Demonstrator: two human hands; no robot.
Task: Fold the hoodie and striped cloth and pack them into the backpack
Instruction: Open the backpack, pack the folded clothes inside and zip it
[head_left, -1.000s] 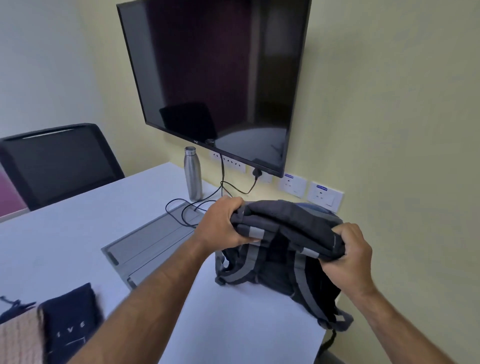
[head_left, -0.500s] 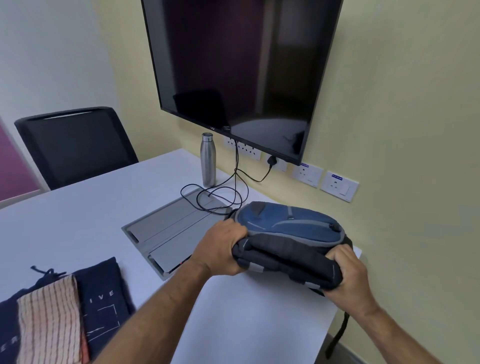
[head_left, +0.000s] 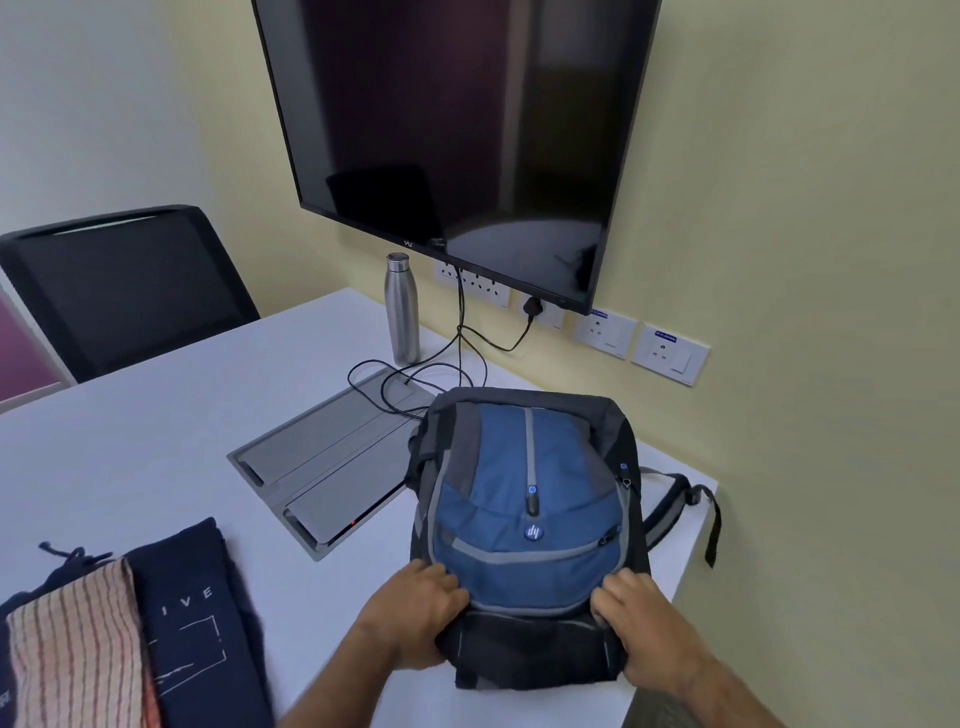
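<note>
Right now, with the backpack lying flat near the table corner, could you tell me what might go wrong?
1. The blue and black backpack lies near the white table's edge, one strap overhanging; tugging could slide it off.
2. The steel bottle and black cables sit just behind it; pushing could topple the bottle.

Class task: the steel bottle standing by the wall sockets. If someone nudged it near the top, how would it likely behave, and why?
The bottle is tall and narrow on a small base, so it would probably tip rather than slide. Being round, it would likely roll across the table once down. Its smooth metal looks slippery to grip.
</note>
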